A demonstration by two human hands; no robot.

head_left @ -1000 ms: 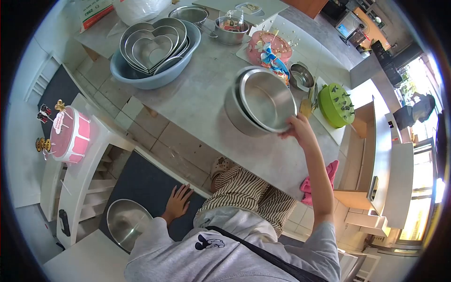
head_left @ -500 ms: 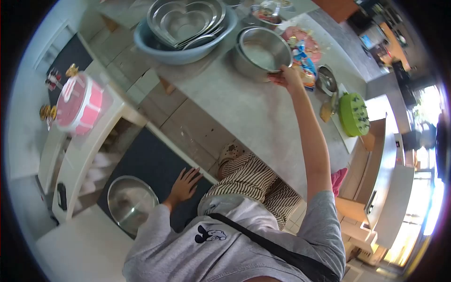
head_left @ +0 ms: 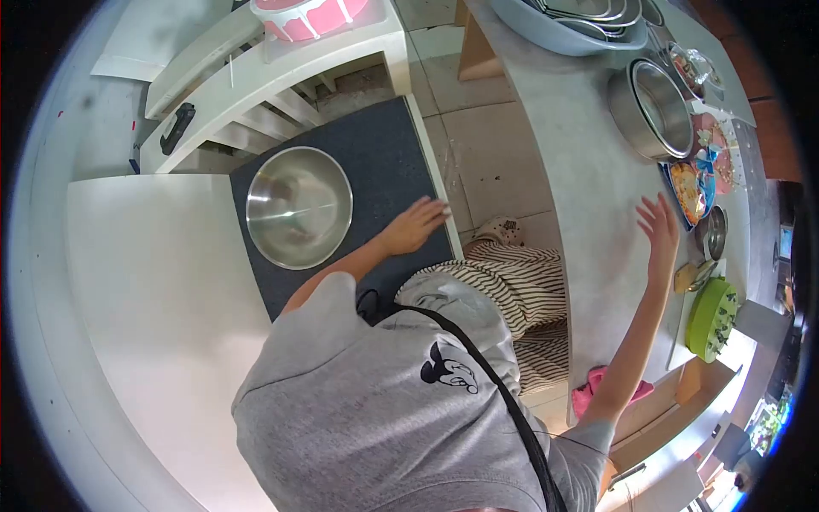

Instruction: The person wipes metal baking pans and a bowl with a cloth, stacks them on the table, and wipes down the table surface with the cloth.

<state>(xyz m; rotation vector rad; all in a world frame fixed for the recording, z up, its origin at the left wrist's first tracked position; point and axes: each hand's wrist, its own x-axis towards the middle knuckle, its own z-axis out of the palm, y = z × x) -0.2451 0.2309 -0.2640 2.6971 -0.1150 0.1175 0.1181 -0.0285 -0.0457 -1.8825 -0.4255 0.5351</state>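
My left hand (head_left: 415, 226) lies over the dark grey seat (head_left: 380, 154) near its light edge, fingers stretched and empty. On the same seat, to the left of that hand, stands a shiny metal mixing bowl (head_left: 299, 207) with nothing in it. My right hand (head_left: 659, 224) is above the light table (head_left: 589, 213), its fingers apart and nothing in them. Just beyond it are nested round metal pans (head_left: 653, 111), not touched by the hand. A blue and orange plastic packet (head_left: 689, 194) is close beside my right fingers.
A blue basin (head_left: 554, 30) of metal moulds stands at the table's far end. Nearby are a pink plate (head_left: 721, 149), a small metal bowl (head_left: 711, 232), a green container (head_left: 711, 318) and a pink cloth (head_left: 607, 388). A pink-and-white cake-like object (head_left: 309, 17) tops the white rail.
My right hand has let go of the nested pans and drawn back from them. The view has turned left toward the mixing bowl. My left hand stays over the seat.
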